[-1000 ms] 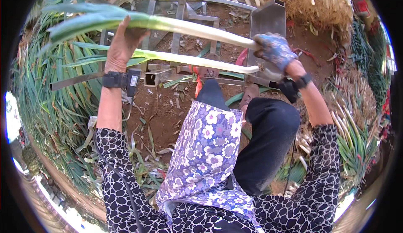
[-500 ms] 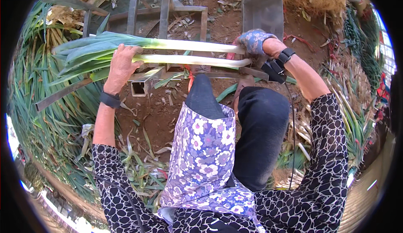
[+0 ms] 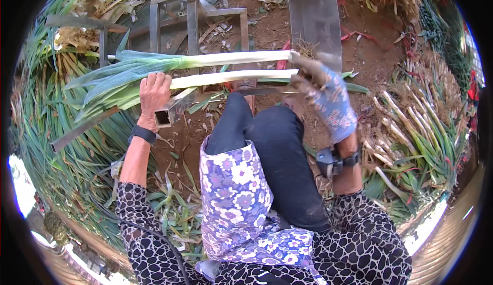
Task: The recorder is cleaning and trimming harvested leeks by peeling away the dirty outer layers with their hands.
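Observation:
My bare left hand [image 3: 155,94] is closed around the leafy part of the lower leek [image 3: 221,79]. A second leek [image 3: 236,58] lies just beyond and almost parallel; whether my left fingers also hold it is hidden. Both have long white shafts pointing right and blue-green leaves fanning left. They lie across a metal frame [image 3: 193,30]. My right hand [image 3: 328,97], in a patterned blue glove with brown, soiled fingers, is at the right ends of the shafts. Its fingers are spread and somewhat blurred. Some loose roots [image 3: 307,49] show just beyond them.
An upright metal plate [image 3: 316,20] stands at the frame's right. Leafy leeks [image 3: 67,167] are heaped at left, more leeks [image 3: 411,125] with roots lie at right. A square tube end [image 3: 163,118] sits beside my left hand. Red string [image 3: 362,35] and scraps lie on soil.
My right hand has drawn back nearer to me from beyond the root ends, and its fingers have spread. My left hand has shifted slightly right and nearer, still gripping the leek.

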Action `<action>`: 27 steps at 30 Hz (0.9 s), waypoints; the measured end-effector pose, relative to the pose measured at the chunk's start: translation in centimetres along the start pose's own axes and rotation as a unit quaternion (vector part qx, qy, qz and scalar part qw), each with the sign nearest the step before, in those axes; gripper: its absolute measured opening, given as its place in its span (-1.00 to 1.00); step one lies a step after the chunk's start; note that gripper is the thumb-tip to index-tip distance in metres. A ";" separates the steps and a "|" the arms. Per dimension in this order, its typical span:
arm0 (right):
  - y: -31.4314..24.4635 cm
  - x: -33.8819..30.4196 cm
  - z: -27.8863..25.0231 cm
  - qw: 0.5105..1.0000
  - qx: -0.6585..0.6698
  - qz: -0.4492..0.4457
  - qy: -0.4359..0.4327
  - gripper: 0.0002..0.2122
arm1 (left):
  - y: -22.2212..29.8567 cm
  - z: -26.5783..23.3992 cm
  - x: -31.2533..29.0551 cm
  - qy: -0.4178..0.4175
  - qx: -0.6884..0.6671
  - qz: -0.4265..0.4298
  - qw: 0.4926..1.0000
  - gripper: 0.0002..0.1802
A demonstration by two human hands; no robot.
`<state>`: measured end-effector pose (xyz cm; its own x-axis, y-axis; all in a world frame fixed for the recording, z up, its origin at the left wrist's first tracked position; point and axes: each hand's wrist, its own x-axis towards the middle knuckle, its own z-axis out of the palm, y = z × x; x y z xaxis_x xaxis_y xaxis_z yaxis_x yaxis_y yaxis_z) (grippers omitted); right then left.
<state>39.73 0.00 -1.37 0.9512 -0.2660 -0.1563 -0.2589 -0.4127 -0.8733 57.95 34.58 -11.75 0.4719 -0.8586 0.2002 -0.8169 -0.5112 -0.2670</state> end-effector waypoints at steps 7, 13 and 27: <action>8.3 -0.7 8.0 0.990 -0.062 -0.101 0.078 -0.66 | 0.9 0.2 -0.7 -0.019 0.012 -0.100 0.995 -0.79; 8.6 0.9 8.8 0.971 -0.174 -0.121 0.114 -0.55 | 0.7 -2.1 -0.7 -0.137 -0.070 -0.116 0.981 -0.51; 10.1 4.8 9.3 0.927 -0.300 -0.196 0.113 -0.58 | -2.7 -1.7 5.9 -0.199 -0.208 -0.044 0.957 -0.50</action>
<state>43.19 2.62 -15.23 0.9497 -0.1413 0.2794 -0.0120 -0.9081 -0.4185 62.36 30.97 -8.22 0.5656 -0.8018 -0.1928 -0.7908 -0.5936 0.1492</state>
